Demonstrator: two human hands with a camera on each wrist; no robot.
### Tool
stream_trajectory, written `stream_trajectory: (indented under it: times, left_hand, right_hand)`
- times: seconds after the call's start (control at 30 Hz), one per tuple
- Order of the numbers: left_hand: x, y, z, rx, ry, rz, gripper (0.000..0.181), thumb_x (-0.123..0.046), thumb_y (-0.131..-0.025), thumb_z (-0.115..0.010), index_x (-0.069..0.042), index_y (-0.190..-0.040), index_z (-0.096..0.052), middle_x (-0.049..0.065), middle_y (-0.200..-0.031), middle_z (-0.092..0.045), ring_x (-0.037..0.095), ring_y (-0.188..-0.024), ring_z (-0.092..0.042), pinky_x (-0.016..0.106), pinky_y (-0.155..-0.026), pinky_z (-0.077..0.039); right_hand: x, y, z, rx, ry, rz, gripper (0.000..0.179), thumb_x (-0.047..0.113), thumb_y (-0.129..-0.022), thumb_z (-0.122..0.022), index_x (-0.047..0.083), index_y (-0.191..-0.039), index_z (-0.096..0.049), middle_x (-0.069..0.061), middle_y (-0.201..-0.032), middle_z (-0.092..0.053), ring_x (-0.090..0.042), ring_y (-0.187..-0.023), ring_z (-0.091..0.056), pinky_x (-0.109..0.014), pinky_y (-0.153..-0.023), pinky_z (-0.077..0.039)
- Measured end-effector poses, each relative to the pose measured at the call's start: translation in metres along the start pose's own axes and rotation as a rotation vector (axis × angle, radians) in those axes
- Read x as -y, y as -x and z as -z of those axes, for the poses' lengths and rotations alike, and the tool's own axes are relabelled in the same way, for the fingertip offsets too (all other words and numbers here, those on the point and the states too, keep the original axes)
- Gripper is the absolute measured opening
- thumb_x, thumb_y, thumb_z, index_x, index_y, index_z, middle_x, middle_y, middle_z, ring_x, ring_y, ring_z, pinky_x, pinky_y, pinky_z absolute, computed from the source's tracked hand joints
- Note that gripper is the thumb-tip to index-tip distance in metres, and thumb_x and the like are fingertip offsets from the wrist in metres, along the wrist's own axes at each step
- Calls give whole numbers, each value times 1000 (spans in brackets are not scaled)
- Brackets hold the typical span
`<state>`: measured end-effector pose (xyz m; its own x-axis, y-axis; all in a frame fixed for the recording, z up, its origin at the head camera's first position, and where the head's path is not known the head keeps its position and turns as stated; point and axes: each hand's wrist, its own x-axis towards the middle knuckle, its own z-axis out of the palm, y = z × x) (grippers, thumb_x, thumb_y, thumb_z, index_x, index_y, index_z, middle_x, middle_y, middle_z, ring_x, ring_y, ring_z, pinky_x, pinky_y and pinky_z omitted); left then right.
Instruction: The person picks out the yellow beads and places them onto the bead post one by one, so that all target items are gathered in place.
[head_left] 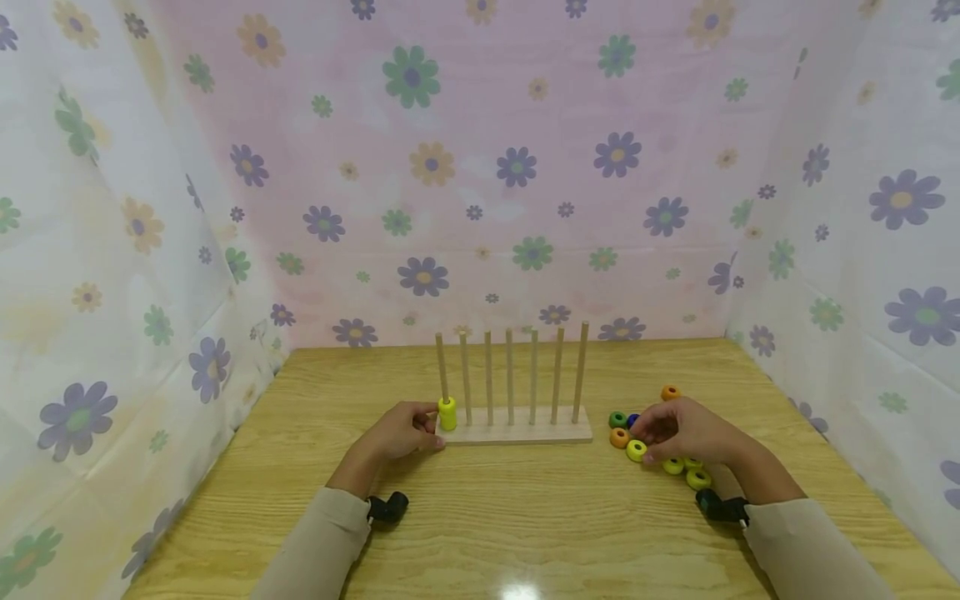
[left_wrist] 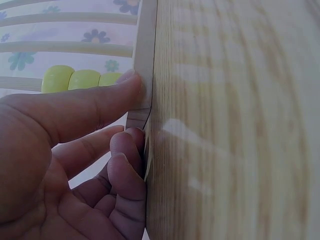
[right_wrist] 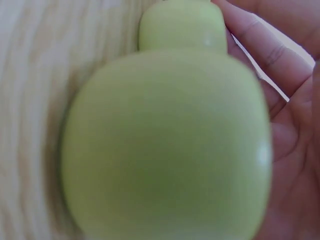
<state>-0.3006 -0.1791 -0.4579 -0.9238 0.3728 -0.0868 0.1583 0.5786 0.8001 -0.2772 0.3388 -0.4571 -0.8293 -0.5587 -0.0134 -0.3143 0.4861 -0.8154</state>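
A pale wooden base [head_left: 517,429] with a row of several upright pegs stands on the table. Yellow beads [head_left: 447,414] are stacked low on its leftmost peg. My left hand [head_left: 393,433] holds the base's left end, thumb along the front edge [left_wrist: 131,95] and fingers bent at the end face. At the right, my right hand [head_left: 686,429] hovers low over loose beads, thumb and fingers apart. A yellow bead [head_left: 637,451] lies right by its thumb tip. Yellow beads [right_wrist: 165,150] fill much of the right wrist view, the right hand's fingers behind them.
Around the right hand lie a green bead [head_left: 617,420], a blue bead [head_left: 633,420], an orange bead [head_left: 618,438], another orange bead [head_left: 671,392] farther back, and more yellow beads [head_left: 698,478] near the wrist. Flowered cloth [head_left: 480,167] walls the table at back and sides.
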Motion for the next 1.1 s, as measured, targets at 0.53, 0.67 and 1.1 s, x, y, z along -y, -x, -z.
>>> stream_trajectory:
  times: [0.53,0.67,1.1]
  left_hand:
    - [2,-1,0,9,4,-3,71,-12,-89,-83,-2,-152,-51,8,-99,-63,19,-81,-54,29,-65,-46]
    - [2,-1,0,9,13,-9,71,-12,-89,-83,-2,-152,-51,8,-99,-63,20,-81,-54,29,-65,-47]
    - [0,1,-1,3,4,-12,69,-11,-89,-83,-3,-151,-53,8,-97,-62,19,-81,-53,29,-65,-46]
  right_hand:
    - [3,0,-1,-4,28,-44,30,20,-86,-86,10,-113,-76,-11,-108,-73,-19,-91,-71,-31,-77,-60]
    - [2,-1,-1,-2,35,-57,31,20,-86,-86,11,-114,-76,-11,-110,-73,-19,-92,-71,-30,-78,-60]
    - [2,-1,-3,-22,40,-61,28,22,-87,-85,12,-113,-77,-11,-108,-73,-19,-90,-70,-31,-76,-60]
